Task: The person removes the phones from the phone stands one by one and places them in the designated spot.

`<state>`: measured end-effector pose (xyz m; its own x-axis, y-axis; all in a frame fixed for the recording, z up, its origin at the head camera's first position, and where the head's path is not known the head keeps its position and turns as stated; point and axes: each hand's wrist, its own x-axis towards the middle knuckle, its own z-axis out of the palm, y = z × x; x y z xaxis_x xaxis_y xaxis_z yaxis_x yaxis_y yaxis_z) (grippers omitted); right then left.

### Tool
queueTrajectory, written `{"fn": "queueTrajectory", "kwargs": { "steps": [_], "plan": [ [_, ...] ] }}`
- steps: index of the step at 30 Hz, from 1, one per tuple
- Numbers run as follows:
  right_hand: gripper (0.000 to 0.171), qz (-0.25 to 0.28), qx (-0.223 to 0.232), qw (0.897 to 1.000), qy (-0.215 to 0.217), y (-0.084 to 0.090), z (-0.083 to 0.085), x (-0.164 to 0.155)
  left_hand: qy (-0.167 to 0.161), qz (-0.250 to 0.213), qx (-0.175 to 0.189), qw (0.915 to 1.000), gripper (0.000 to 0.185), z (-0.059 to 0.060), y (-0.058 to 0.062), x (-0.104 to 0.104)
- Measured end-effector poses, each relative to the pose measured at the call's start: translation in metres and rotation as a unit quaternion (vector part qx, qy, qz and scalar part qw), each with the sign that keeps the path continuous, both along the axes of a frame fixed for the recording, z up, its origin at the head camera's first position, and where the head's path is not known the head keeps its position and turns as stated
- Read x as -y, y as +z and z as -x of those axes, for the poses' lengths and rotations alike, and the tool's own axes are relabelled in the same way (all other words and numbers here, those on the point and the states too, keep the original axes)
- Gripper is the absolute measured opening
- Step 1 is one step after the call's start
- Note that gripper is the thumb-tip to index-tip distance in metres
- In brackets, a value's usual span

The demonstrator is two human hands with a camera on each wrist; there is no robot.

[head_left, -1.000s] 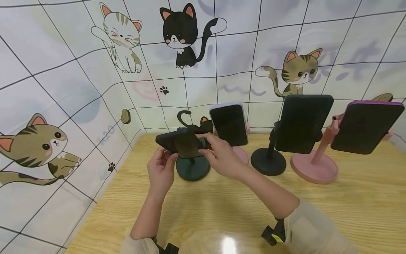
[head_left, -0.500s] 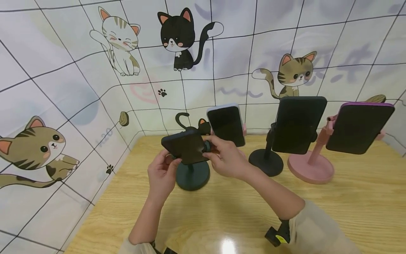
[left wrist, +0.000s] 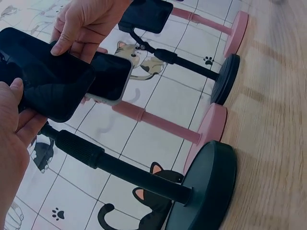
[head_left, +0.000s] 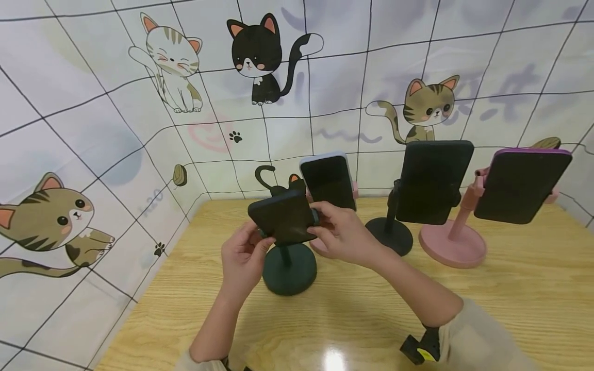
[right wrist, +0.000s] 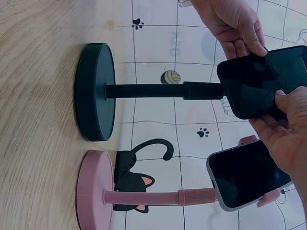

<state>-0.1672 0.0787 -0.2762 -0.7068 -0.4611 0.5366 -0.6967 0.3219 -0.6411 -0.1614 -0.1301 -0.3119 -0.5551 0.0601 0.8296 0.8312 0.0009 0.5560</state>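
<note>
One black rectangular phone with rounded corners (head_left: 284, 216) is tilted back, long side across, at the top of a dark green stand with a round base and a straight pole (head_left: 290, 273). The person's left hand (head_left: 243, 260) pinches its left end, thumb on the front near the lower edge and fingers behind. The right hand (head_left: 345, 234) grasps the opposite end between thumb and fingers, where a small dark green clamp piece (head_left: 315, 216) shows at the edge; how the holder meets the phone's back is hidden.

Just behind the right hand, a phone with a pale rim and dark screen (head_left: 327, 180) leans back upright in a pink stand (right wrist: 95, 191). Farther to the right, a larger black-rimmed device (head_left: 433, 183) sits upright on a black stand with a round base (head_left: 401, 239). Beside it, a purple-rimmed device with a dark screen (head_left: 522, 185) rests on another pink round-based stand (head_left: 457, 245), slightly tilted.

All four stands stand on a light wood-grain table (head_left: 325, 314). Behind them hangs a pale wall covering with black grid lines and cartoon cats (head_left: 343, 103). Beige sleeves (head_left: 482, 335) cover the person's forearms near the elbows.
</note>
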Motion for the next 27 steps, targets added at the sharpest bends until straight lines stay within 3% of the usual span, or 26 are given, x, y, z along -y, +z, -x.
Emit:
{"fn": "queueTrajectory", "kwargs": {
  "steps": [11,18,27],
  "plan": [
    [0.032,0.011,-0.019,1.000,-0.003,0.001,-0.017,-0.026,-0.010,0.042,-0.010,0.9990,0.041,-0.014,0.009,-0.018],
    [0.035,0.018,-0.068,0.998,0.006,0.005,-0.030,-0.043,-0.027,0.047,-0.026,0.9982,0.038,-0.021,0.012,-0.032],
    [0.040,0.060,-0.054,0.997,0.012,0.006,-0.049,-0.069,-0.089,0.037,-0.063,0.9933,0.034,-0.026,0.014,-0.058]
  ]
}}
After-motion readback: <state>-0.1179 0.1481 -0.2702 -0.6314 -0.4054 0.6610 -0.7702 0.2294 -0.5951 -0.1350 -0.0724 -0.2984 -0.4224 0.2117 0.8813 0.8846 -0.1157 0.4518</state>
